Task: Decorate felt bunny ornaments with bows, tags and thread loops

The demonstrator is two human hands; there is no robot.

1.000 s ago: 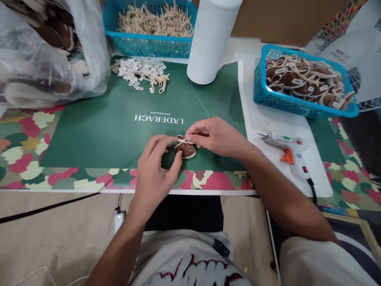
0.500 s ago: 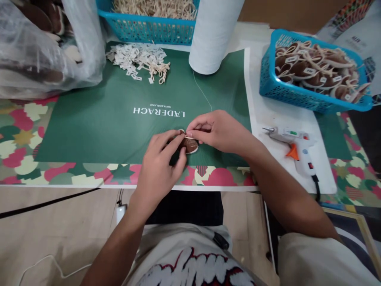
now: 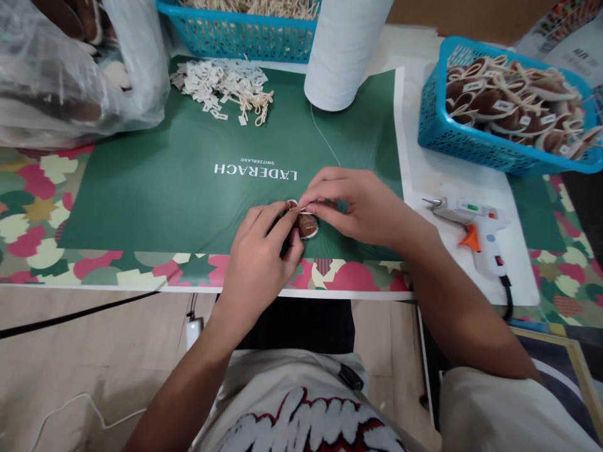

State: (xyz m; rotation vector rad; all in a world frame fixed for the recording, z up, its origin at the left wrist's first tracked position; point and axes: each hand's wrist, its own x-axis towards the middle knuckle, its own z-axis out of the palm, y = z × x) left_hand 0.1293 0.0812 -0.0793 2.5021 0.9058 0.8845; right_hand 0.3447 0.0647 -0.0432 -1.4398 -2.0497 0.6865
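A small brown piece with a pale fuzzy edge (image 3: 308, 226) lies low over the green sheet (image 3: 155, 201), near the table's front edge. My left hand (image 3: 266, 248) grips it from the left, its fingertips covering part of it. From the right, my right hand (image 3: 351, 201) pinches a thin cream cord (image 3: 307, 212) that crosses the top of the piece. A fine white thread (image 3: 325, 138) runs from the large white spool (image 3: 346, 56) down toward my right hand; its end is hidden.
Pale labels (image 3: 219, 81) with cream loops lie behind. A blue basket (image 3: 494, 157) of brown pieces is at the right, above a glue gun (image 3: 475, 226). Another blue basket (image 3: 245, 37) stands at the back, a plastic bag (image 3: 136, 69) at the left.
The view has shifted slightly, so everything on the table appears a little further right and higher. Both hands stay on the brown piece; the right fingers are slightly more spread.
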